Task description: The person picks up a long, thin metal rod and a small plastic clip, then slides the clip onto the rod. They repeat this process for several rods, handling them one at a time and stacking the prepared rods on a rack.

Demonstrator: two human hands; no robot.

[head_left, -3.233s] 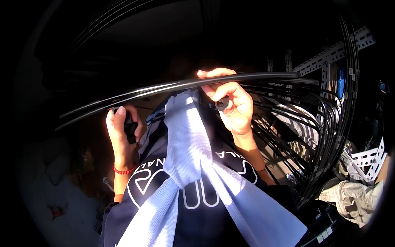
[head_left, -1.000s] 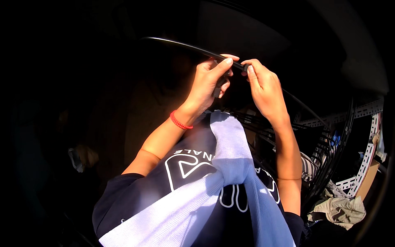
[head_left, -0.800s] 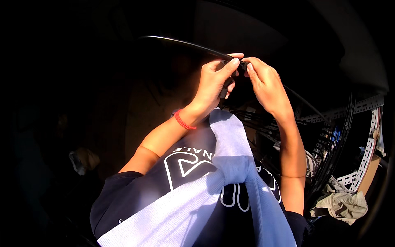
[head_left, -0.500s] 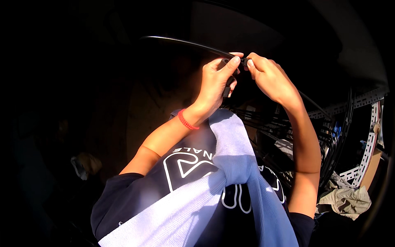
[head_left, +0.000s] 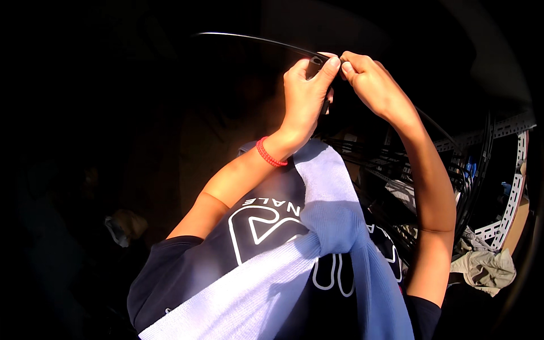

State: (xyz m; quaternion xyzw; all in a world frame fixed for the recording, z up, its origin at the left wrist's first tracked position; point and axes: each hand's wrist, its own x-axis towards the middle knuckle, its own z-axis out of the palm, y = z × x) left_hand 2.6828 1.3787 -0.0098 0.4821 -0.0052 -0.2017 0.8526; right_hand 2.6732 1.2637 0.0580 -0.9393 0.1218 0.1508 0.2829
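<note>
A thin, long black tube or cable (head_left: 258,40) arcs from the upper middle toward my hands, and a dark length shows again beyond my right wrist. My left hand (head_left: 303,96) is closed, with thumb and fingertips pinching the tube. Small black blocky pieces (head_left: 325,107) sit within its palm, mostly covered by the fingers. Close beside the left thumb, my right hand (head_left: 377,88) is closed too, its thumb and bent forefinger gripping at the same line. What exactly lies between the right fingertips is hidden.
Perforated white metal angle bars (head_left: 508,212) stand at the right, near a bundle of black cables (head_left: 481,164). Below them lies a crumpled beige cloth (head_left: 487,272), with a cardboard panel (head_left: 517,225) alongside. A pale bag-like thing (head_left: 126,226) is at the dim left.
Both hands and the black tube have shifted up and slightly right in the picture. The right fingertips are closer to the left thumb, and less of the black pieces shows.
</note>
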